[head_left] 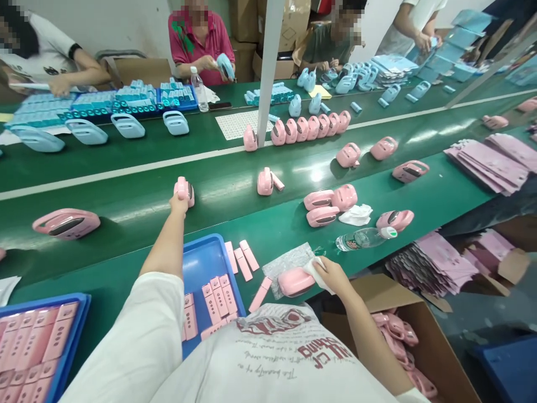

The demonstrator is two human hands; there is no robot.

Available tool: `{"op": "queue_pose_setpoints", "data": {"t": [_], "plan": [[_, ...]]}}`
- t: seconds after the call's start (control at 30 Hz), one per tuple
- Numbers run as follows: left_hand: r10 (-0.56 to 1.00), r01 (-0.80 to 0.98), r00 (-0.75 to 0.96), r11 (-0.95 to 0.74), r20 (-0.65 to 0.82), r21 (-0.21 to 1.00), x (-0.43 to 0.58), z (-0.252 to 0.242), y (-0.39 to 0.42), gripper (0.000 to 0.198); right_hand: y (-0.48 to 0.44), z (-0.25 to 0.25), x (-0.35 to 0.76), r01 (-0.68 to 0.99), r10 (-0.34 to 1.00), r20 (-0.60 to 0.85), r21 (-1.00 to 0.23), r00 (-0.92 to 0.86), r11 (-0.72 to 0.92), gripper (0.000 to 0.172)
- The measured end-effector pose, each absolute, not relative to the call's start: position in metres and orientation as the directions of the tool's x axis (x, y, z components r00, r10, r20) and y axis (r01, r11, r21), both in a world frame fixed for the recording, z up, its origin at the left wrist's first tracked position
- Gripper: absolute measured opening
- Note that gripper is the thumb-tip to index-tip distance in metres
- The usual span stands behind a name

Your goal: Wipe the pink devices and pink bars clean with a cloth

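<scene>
My left hand (179, 205) is stretched out over the green conveyor belt, its fingers closed round an upright pink device (184, 189). Close to my body, my right hand (329, 273) pinches a white cloth (318, 271) against the right end of another pink device (295, 281). That device lies on its side on a pale bubble-wrap sheet (274, 266). Left of it sit loose pink sticks (260, 294). A blue tray (201, 246) with more pink sticks stands between my arms.
A water bottle (363, 239) lies beyond my right hand. Several pink devices (322, 216) are grouped on the bench. A cardboard box (377, 291) of pink parts stands at right. People work across the belt, behind a metal post (268, 67).
</scene>
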State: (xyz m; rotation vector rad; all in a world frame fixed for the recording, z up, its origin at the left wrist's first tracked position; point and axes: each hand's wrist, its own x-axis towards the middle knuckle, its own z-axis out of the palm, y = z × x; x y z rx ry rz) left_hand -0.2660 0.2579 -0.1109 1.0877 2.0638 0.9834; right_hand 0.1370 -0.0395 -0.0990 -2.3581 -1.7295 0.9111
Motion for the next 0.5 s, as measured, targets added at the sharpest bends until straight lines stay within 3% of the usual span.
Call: {"op": "queue_pose_setpoints", "data": {"t": [0.07, 0.17, 0.27, 0.33, 0.37, 0.4, 0.5], "plan": [[0.844, 0.47, -0.503, 0.449, -0.187, 0.76, -0.274, -0.113, 0.258, 0.039, -0.045, -0.102, 0.141, 0.826, 0.889, -0.4, -0.408, 0.221, -0.389, 0.03], [0.83, 0.565, -0.534, 0.491, -0.159, 0.663, -0.271, -0.112, 0.253, 0.076, -0.046, -0.101, 0.141, 0.806, 0.891, -0.385, -0.432, 0.24, -0.404, 0.028], [0.887, 0.703, -0.457, 0.4, -0.058, 0.588, -0.24, -0.112, 0.226, 0.1, -0.04, -0.097, 0.136, 0.772, 0.887, -0.392, -0.475, 0.244, -0.422, 0.029], [0.976, 0.823, -0.212, 0.204, -0.047, 0.53, -0.205, -0.117, 0.188, 0.088, -0.035, -0.095, 0.131, 0.76, 0.887, -0.401, -0.495, 0.23, -0.421, 0.031], [0.987, 0.912, 0.101, -0.04, -0.128, 0.409, -0.186, -0.122, 0.165, 0.08, -0.034, -0.095, 0.129, 0.76, 0.889, -0.403, -0.502, 0.217, -0.413, 0.032], [0.889, 0.899, 0.39, -0.31, -0.239, 0.31, -0.168, -0.128, 0.139, 0.077, -0.032, -0.095, 0.128, 0.762, 0.893, -0.402, -0.508, 0.202, -0.401, 0.032], [0.713, 0.788, 0.613, -0.522, -0.34, 0.326, -0.128, -0.15, 0.072, 0.075, -0.033, -0.1, 0.127, 0.767, 0.905, -0.395, -0.527, 0.16, -0.366, 0.033]]}}
